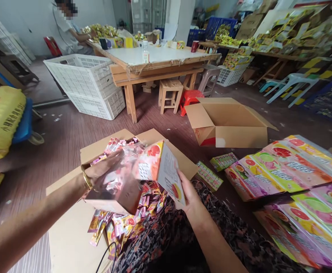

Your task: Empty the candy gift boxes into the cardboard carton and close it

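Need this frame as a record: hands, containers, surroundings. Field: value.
left_hand: left hand over sachets, blurred, exact contact unclear
right_hand: right hand gripping printed box
near_container: flapped carton with sachets
floor_ahead: open carton
right_side: fruit-print boxes
background: table, white crates, seated person

The left hand [104,171] blurs at its fingertips over pink packaging [117,177], a printed carton [168,170] hides some fingers of the right hand [191,196], and the left edge crops a yellow sack [2,117].
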Demonstrator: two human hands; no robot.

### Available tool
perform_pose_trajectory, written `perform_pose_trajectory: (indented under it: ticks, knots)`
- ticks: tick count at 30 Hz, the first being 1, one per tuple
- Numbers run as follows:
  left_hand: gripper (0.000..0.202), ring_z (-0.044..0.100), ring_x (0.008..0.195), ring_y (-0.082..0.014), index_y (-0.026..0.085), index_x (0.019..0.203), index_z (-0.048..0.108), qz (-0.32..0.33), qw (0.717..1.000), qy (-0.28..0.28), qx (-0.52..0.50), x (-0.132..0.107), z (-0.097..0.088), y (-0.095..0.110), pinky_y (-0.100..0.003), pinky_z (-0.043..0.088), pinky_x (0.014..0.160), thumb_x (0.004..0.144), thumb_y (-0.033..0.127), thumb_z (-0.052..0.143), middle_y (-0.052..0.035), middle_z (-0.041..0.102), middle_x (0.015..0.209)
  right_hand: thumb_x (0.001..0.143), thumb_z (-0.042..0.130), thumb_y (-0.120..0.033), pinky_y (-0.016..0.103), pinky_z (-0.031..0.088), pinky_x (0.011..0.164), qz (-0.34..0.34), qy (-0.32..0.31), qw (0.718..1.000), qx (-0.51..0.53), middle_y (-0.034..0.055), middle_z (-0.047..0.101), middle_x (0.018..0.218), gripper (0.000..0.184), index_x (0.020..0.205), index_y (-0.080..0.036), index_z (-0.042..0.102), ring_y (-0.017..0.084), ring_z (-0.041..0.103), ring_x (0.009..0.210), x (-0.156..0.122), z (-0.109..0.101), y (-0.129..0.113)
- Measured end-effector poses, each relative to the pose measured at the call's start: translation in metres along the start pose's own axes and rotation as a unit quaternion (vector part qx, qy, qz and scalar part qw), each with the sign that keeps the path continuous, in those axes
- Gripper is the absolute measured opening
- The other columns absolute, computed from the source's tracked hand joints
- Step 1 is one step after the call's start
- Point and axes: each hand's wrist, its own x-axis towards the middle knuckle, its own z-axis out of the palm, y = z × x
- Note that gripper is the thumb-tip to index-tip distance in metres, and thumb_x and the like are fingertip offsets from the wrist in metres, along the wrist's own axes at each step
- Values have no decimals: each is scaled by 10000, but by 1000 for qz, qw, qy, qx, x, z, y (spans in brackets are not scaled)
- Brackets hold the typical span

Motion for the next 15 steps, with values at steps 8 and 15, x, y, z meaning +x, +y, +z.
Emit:
perform_pose_trajectory:
  ticks: [8,15]
  knots:
    - [764,622,834,-205,324,1501,396,120,992,22,37,-34,56,27,-234,490,581,779,299,647,-54,635,1239,890,583,-333,268,544,479,-59,19,998,-19,28,711,688,169,922,-189,666,179,664,568,-8,-37,-4]
    - [820,487,499,-115,387,1520,320,-14,1000,-9,6,-46,56,29,-212,372,412,752,240,565,-28,663,899,858,667,-321,194,407,371,-80,-43,995,-31,-3,676,676,141,902,-187,662,111,546,465,-4,-49,-1]
